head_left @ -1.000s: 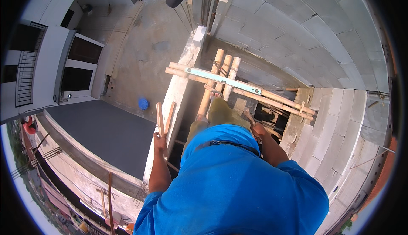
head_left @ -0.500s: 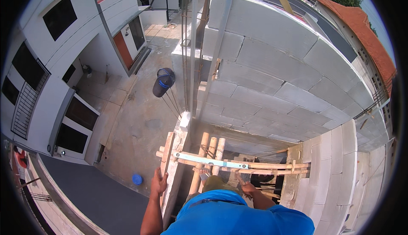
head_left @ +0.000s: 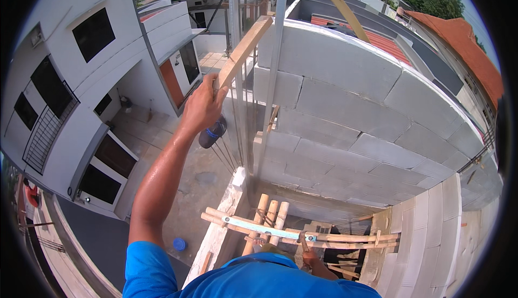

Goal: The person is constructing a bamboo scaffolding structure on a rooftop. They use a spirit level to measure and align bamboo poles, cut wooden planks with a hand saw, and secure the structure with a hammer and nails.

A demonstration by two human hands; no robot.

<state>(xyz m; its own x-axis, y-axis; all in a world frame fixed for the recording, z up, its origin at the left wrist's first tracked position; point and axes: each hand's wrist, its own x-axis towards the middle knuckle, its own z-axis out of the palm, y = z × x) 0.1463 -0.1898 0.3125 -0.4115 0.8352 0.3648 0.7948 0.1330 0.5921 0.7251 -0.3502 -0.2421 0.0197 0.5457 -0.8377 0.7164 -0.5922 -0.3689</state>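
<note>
My left hand is raised at the end of an outstretched arm and closed round the lower end of a wooden board. The board tilts up to the right, in front of the upright metal channels. Low in the picture, my right hand is closed round a thin brown, stick-like thing whose kind I cannot make out. It is close to the right end of a light-blue spirit level, which lies along bamboo poles.
A grey block wall rises ahead and to the right. Beside me runs a narrow white wall top with a wood piece on it. A dark cap hangs on thin steel rods. Far below on the ground is a blue bucket.
My left hand has lifted the wooden board from beside the wall top, upward and forward toward the metal channels. My right hand has moved slightly down, staying near the spirit level. The view has tilted up.
</note>
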